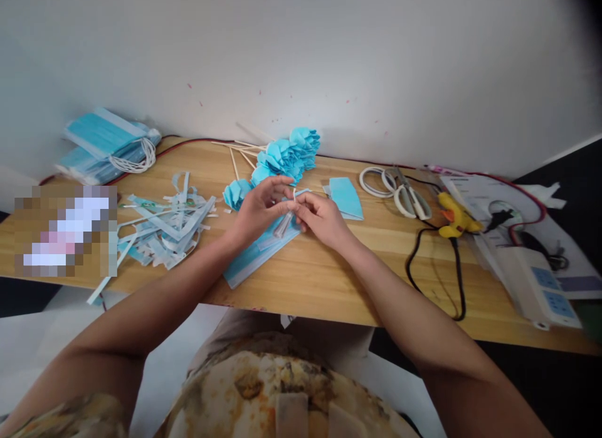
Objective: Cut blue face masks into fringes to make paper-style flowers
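Apparently, we have a small pale bundle (283, 226) at our fingertips, above a blue mask (244, 270) on the table (338, 293); we cannot tell whether its lower end touches the mask. Our right hand (325, 216) pinches it narrowly. Our left hand (263, 207) curves about its white tip, thumb and fingers parted; whether these grip it, we cannot tell.

Risk noted: with so slim a hold, a loosened right pinch could let the bundle slip or fan apart. Just beyond our hands lie blue flowers (288, 157); a knuckle swung forward could crush petals. A folded blue sheet (347, 198) sits right of them, light enough for a sleeve to drag.

Farther left, loose strips (172, 228) overhang the front edge, so a forearm brush could spill them. Farther right, scissors (410, 198) rest near a black cable (461, 287), which could snag an elbow.
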The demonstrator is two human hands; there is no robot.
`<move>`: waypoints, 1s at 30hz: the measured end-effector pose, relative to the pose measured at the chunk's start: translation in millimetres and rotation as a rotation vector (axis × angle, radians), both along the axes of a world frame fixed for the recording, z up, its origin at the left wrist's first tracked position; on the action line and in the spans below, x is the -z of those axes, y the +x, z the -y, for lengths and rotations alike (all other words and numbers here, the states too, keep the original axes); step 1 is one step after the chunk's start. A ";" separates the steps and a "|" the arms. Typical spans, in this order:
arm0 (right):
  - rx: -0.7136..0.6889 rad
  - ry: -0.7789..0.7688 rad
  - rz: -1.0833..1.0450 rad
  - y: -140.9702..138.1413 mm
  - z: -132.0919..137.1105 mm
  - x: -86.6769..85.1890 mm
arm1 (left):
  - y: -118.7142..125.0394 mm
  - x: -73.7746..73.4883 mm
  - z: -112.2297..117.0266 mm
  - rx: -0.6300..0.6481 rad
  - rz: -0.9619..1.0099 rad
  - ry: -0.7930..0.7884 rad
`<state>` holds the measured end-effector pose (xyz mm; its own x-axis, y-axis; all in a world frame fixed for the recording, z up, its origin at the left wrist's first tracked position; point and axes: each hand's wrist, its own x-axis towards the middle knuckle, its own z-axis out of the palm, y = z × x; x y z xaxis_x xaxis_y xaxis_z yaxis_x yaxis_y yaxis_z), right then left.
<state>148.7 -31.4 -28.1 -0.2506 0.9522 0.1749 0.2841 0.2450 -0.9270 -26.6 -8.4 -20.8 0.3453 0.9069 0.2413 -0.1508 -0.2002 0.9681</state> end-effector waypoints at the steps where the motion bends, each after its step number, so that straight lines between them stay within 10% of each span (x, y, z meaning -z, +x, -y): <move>1: -0.005 0.006 -0.016 -0.3 0.2 -0.5 | 0.2 1.8 -0.5 0.010 -0.031 0.015; 12: 0.044 -0.006 -0.111 -3.5 6.5 -10.9 | 4.4 10.5 1.5 0.202 0.012 -0.089; 30: 0.009 -0.059 -0.295 -1.4 0.6 -4.2 | 2.9 12.8 3.1 0.094 0.049 -0.257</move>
<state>147.3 -32.0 -23.8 -0.1884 0.9649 0.1830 0.0027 0.1868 -0.9824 -23.7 -11.5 -33.6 0.4244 0.9051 0.0260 -0.2054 0.0683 0.9763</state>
